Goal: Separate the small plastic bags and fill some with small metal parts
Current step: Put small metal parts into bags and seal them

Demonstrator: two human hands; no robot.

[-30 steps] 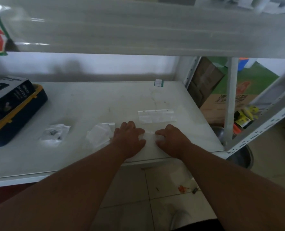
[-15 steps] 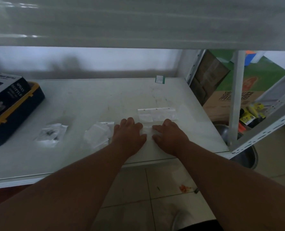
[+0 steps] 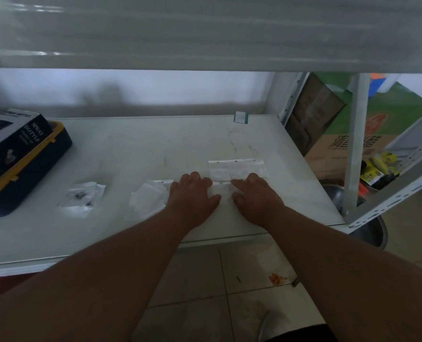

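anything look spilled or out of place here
Nothing on the shelf looks spilled. The one oddity is an orange-red smear on the floor tiles below. Both hands, left hand and right hand, press flat on a strip of small plastic bags.

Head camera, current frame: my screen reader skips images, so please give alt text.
Left hand and right hand press flat on a small plastic bag on a white shelf. More empty bags lie just beyond; a bag holding metal parts sits left.
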